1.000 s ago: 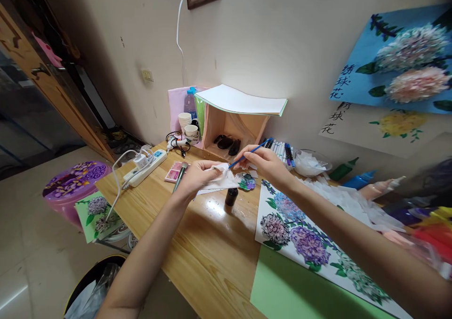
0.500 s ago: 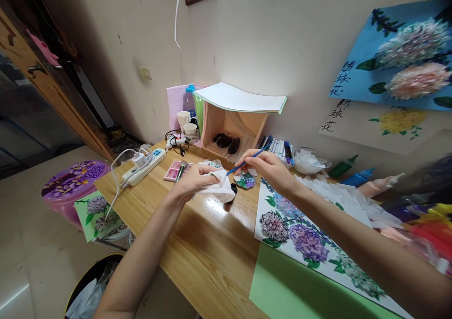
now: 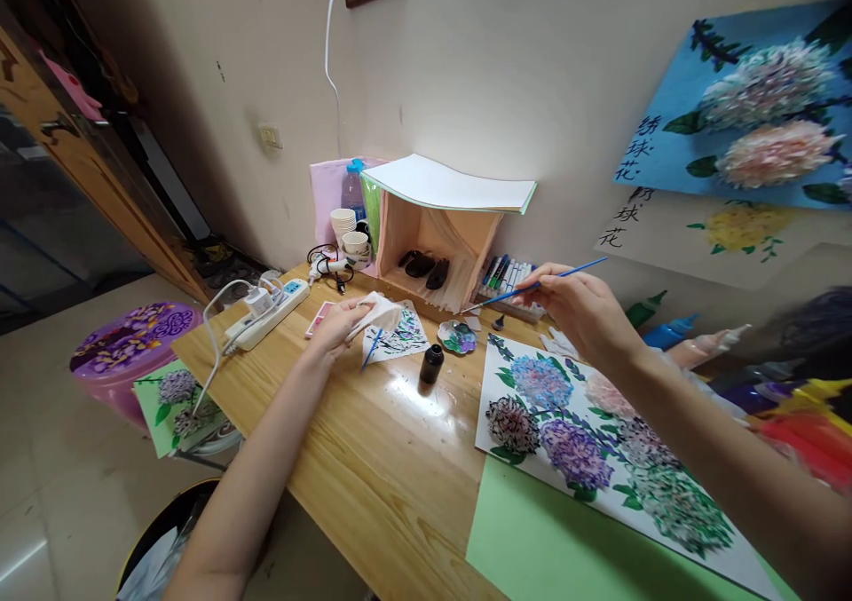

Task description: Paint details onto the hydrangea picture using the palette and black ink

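A crumpled white tissue (image 3: 378,312) is pinched in my left hand (image 3: 336,330), above a paint-streaked sheet (image 3: 407,335) with a second blue brush (image 3: 373,349) lying on it. My right hand (image 3: 565,304) grips a thin blue paintbrush (image 3: 496,298), its tip pointing left, above the small flower-shaped palette (image 3: 458,336) smeared with purple and green. Between the hands stands an uncapped dark ink bottle (image 3: 431,366); a dark dropper cap (image 3: 499,323) sits behind it. Below my right forearm lies a white board (image 3: 489,441) with painted, raised hydrangeas, partly hidden by the arm.
A power strip (image 3: 266,317) with cables lies at the table's left edge. Paper cups (image 3: 355,244) and an open box (image 3: 406,219) holding dark glasses stand at the back. Marker pens (image 3: 509,274) and paint bottles (image 3: 672,328) line the wall side. Green paper (image 3: 512,530) lies under the board.
My right hand has moved right with the brush, away from the tissue. My left hand has drawn back left with the tissue, uncovering the ink bottle and the paint-streaked sheet.
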Demonstrator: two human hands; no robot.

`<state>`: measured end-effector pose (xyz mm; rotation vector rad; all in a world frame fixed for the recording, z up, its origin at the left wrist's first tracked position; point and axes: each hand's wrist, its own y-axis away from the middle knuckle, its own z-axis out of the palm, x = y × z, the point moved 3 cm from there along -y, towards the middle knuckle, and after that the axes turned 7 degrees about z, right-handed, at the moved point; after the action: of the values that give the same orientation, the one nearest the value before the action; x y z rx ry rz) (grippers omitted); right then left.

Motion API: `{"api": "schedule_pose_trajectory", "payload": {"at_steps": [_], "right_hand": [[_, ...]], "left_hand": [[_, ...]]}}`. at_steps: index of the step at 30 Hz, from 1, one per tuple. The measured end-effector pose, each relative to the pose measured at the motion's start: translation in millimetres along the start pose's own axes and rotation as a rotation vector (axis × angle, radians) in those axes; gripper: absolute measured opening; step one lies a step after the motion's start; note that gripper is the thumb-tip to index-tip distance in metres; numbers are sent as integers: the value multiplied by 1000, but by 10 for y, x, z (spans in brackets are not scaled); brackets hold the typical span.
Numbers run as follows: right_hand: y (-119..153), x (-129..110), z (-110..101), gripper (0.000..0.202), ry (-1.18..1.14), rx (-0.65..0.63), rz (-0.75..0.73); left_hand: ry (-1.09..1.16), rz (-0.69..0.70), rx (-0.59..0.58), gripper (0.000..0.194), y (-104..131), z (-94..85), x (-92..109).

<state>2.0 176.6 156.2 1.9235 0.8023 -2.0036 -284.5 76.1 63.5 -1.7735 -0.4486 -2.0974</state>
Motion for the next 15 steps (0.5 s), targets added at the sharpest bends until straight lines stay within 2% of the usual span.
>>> {"api": "schedule_pose_trajectory", "payload": {"at_steps": [3,5,8,10,12,15], "right_hand": [[37,80,28,16,-12,-13,56],[52,126,63,16,-8,-24,82],[76,185,117,19,22,-42,126],[105,207,134,20,44,-49,147],[150,204,131,20,62,-49,144],[266,135,92,17,144,-9,74]], "left_hand": [[-55,90,135,25,-339,46,-110],[-126,123,182,28,-535,96,-172],[-257,199,232,35,-653,160,-184],[-345,286,252,41,-570,195,-127],[-418,382,223,42,-373,241,-53],[-490,460,32,31,9,346,-19]]}}
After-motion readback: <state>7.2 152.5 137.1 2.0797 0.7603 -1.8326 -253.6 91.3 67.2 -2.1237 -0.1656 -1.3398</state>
